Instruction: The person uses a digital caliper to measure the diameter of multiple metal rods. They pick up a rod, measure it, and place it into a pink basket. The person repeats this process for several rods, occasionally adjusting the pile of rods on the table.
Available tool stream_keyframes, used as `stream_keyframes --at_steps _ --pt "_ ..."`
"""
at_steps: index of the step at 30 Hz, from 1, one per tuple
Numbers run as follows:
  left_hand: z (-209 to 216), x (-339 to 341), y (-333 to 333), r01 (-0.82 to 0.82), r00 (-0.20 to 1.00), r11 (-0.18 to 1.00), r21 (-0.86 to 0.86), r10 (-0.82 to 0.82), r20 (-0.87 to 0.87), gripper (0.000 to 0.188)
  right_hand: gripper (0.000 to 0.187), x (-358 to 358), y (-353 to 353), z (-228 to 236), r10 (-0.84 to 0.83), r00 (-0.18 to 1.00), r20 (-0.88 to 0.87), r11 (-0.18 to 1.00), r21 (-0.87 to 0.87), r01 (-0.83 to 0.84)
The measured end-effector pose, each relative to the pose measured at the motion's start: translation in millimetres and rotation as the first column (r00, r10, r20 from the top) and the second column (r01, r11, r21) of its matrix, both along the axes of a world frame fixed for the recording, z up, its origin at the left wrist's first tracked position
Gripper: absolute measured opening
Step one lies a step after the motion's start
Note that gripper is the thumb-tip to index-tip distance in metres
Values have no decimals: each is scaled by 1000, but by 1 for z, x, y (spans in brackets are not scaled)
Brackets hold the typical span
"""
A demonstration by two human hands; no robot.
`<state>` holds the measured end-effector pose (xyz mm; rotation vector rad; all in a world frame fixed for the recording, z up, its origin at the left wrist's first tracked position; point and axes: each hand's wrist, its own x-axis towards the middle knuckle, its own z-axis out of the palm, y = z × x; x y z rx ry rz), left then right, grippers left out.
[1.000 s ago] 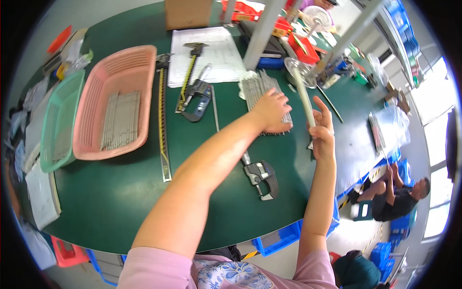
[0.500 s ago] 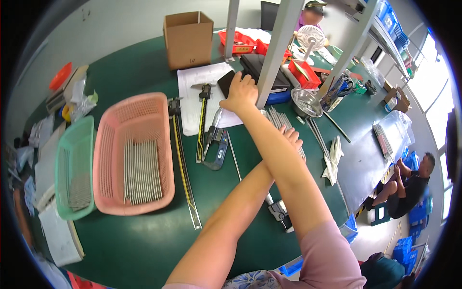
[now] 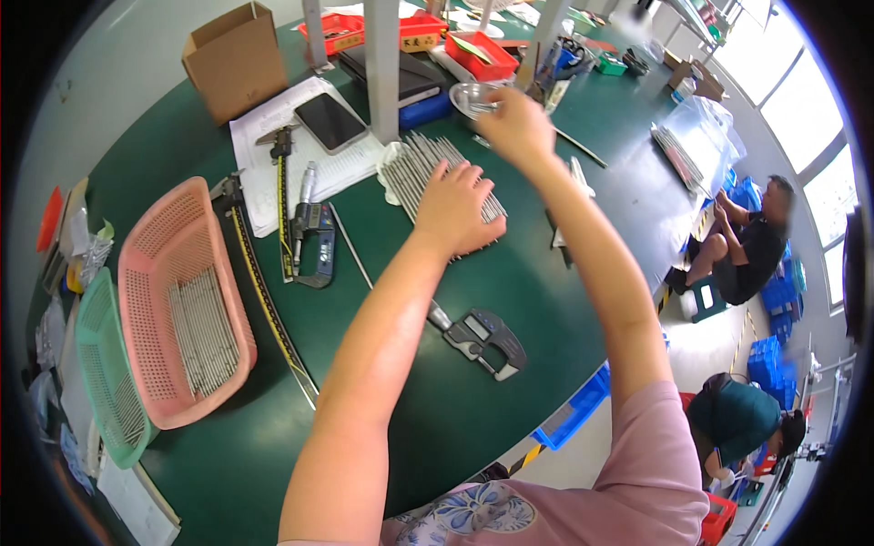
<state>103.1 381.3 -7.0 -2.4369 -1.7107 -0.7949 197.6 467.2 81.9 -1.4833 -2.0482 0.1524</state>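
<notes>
My left hand [image 3: 452, 207] lies over a bundle of thin metal rods [image 3: 414, 173], its fingers apart across them. Part of a white cloth or wrapping shows beneath the bundle. Farther right, my right hand [image 3: 521, 132] is at the rim of a shiny metal bowl [image 3: 466, 96]. Its fingers are curled and blurred, so I cannot see what they hold, if anything. A digital micrometer [image 3: 487, 344] lies near my left forearm, and a second micrometer [image 3: 316, 244] is left of the rods. Between them a single long rod [image 3: 350, 244] rests on the green table.
At left stand a pink basket [image 3: 137, 300] with rods and a green basket [image 3: 86, 318]. Two long calipers [image 3: 283, 173] and a dark phone [image 3: 330, 123] lie nearby, the phone on white papers [image 3: 250, 146]. Grey posts [image 3: 383, 82] rise beyond. One person [image 3: 751, 237] sits at right.
My right hand has moved from beside the phone to the metal bowl, so my forearms no longer cross. My left hand stays on the rods. The view has turned rightward.
</notes>
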Motion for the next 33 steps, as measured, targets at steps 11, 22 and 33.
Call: stream_keyframes --at_steps 11,22,33 --pt "6 8 1 26 1000 999 28 -27 16 50 24 37 61 -48 -174 852 -493 879 -468 -91" --pt "9 6 -1 21 1000 1000 5 -21 -5 50 21 58 29 -38 -175 842 -510 848 -513 -135" --pt "11 6 -2 67 992 950 305 -96 80 28 37 77 -9 -31 -30 945 -326 862 -487 -141"
